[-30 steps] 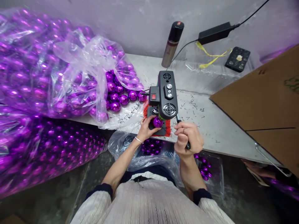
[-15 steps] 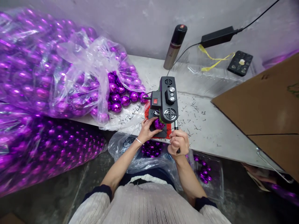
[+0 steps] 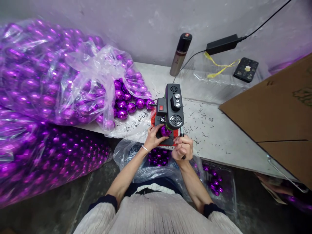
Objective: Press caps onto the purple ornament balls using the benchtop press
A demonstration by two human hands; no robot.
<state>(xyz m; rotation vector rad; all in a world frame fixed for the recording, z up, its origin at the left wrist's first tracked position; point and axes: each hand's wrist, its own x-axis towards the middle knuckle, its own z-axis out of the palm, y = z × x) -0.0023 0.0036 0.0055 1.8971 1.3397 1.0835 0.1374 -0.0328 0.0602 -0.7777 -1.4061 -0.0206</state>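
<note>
A shiny purple faceted ball sits under the front end of a black bench-top machine with round vents, knobs and a red switch. My left hand grips this ball between thumb and fingers, from its left side. On the machine's right, my right hand is wrapped round the black grip of its lever. The machine's black base stands on a red mat at the front of the table. Its head hides the top of the ball.
Loose purple balls spill from a large clear bag on the left. Black scraps litter the table. Behind stand a tall bottle and a power adapter. A cardboard box is at right; an open bag of balls hangs below.
My right hand has shifted slightly left with the lever grip. My left hand stays on the ball under the machine. The whole view has tilted a little.
</note>
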